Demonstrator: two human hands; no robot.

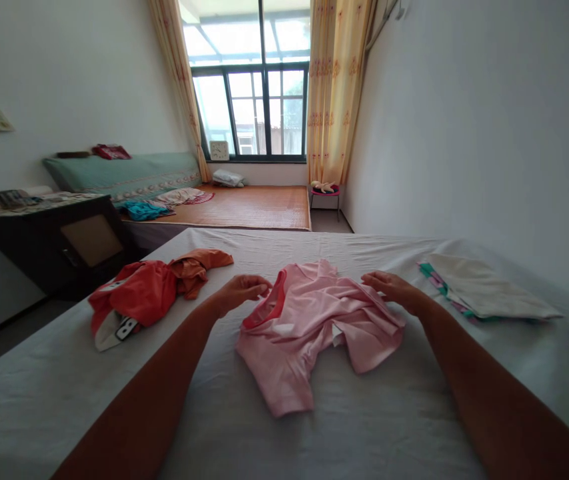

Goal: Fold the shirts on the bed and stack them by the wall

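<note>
Flanking one pink garment [324,307], rumpled on the pale sheet [364,427]: your left hand [240,291] and right hand [392,288], loosely curled, pinch on cloth unclear; uneven pulling could bunch its loose folds.

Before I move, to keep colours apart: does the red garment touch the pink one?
No, sheet shows between the red garment and pink garment.

Bare forearms [157,373]; bare left grip [240,291], right grip [393,288]
</note>
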